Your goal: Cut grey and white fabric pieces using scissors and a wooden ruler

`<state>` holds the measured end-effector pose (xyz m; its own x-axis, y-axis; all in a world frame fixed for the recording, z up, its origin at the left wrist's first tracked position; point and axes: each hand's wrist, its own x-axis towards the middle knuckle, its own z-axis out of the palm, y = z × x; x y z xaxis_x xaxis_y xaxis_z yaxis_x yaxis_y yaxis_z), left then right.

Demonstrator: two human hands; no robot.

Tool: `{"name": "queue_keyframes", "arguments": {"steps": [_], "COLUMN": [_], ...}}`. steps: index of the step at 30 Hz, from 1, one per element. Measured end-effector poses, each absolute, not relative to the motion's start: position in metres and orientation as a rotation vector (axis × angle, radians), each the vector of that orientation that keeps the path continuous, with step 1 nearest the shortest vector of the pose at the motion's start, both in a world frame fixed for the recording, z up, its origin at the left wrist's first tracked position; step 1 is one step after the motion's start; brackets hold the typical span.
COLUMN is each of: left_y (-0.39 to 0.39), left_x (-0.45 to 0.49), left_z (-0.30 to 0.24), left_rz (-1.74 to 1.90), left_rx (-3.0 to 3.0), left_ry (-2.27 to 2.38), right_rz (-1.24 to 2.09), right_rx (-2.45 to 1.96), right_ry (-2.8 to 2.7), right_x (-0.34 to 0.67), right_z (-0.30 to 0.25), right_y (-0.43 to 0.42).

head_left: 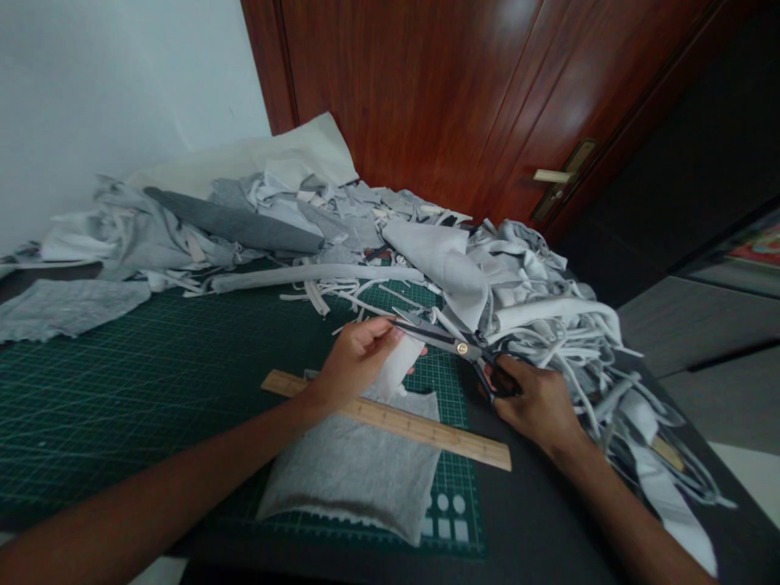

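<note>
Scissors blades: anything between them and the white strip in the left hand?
Nothing visible: the scissors blades sit just above the white fabric strip, held by the left hand beside the blade tips.

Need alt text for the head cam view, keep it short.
On a green cutting mat, the right hand works scissors next to a white fabric strip gripped by the left hand. A wooden ruler lies across grey fabric. A heap of grey and white scraps rises behind, before a wooden door.
</note>
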<state>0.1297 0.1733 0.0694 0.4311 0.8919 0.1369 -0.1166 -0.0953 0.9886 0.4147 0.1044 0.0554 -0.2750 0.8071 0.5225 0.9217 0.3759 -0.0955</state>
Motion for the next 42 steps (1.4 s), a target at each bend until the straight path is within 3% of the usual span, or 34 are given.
{"name": "queue_keyframes", "arguments": {"steps": [42], "left_y": [0.1735], "left_x": [0.1283], "left_z": [0.0751], "left_rz": [1.006], "left_rx": [1.431], "left_ry": [0.786], "right_rz": [-0.270], "right_rx": [-1.525], "right_ry": [-2.164], "right_x": [0.4141], "right_z": [0.0644], "right_y": [0.1031]}}
